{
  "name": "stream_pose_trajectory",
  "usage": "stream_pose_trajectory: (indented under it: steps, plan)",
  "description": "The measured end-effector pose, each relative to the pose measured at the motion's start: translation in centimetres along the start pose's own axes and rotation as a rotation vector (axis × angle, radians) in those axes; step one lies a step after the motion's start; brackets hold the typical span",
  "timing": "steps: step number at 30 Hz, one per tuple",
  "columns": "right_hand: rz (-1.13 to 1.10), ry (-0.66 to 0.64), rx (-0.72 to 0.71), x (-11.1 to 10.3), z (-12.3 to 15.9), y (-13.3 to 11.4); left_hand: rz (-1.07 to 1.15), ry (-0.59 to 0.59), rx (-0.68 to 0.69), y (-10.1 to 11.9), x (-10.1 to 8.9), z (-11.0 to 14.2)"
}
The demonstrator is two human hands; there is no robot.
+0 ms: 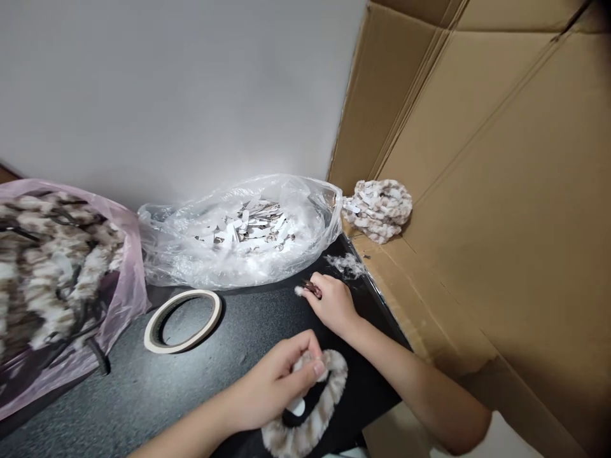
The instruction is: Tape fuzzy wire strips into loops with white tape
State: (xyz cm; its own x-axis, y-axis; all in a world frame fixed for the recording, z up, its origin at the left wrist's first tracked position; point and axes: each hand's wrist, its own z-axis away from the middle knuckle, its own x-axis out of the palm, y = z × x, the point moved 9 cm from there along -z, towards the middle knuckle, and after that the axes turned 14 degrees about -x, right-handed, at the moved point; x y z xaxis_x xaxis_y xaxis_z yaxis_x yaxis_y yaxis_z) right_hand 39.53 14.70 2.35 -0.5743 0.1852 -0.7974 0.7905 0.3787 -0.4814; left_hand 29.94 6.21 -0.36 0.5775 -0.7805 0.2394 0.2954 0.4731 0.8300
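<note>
My left hand [291, 375] pinches the upper end of a fluffy beige and white headband [329, 404] near the table's front edge. A small white tag [296, 406] shows inside the band's loop, below my fingers. Farther forward and to the right, my right hand [334, 302] is closed around a small dark brown tool [312, 289] whose exact kind I cannot make out. A tuft of white fluff [299, 291] sits at its end. The two hands are apart, and the headband does not touch my right hand.
A roll of masking tape [153, 337] lies on the dark table [119, 394]. Behind it is a clear plastic bag [181, 261] of white tags. A pink bag [136, 254] of furry bands stands left. Furry rings [382, 210] and loose fluff [348, 265] lie near the cardboard wall [515, 159].
</note>
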Motion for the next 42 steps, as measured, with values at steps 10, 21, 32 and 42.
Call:
stream_pose_trajectory:
  steps: [10, 21, 32, 42]
  plan:
    - [-0.114, 0.299, 0.199, -9.3, 0.2, 8.9, 0.215, 0.312, 0.147, -1.2, -6.5, 2.8]
    - [-0.529, -0.107, -0.161, -1.6, 1.0, -7.1, 0.358, 0.184, 0.183, -1.4, -5.8, 1.9]
    - [-0.928, -0.043, 0.021, 3.4, 0.2, -6.0, 0.623, 0.036, 0.182, -1.4, -6.4, 1.7]
    - [-1.074, 0.023, 0.138, 3.6, 0.4, -4.4, 0.589, 0.050, 0.261, -1.5, -6.8, 1.5]
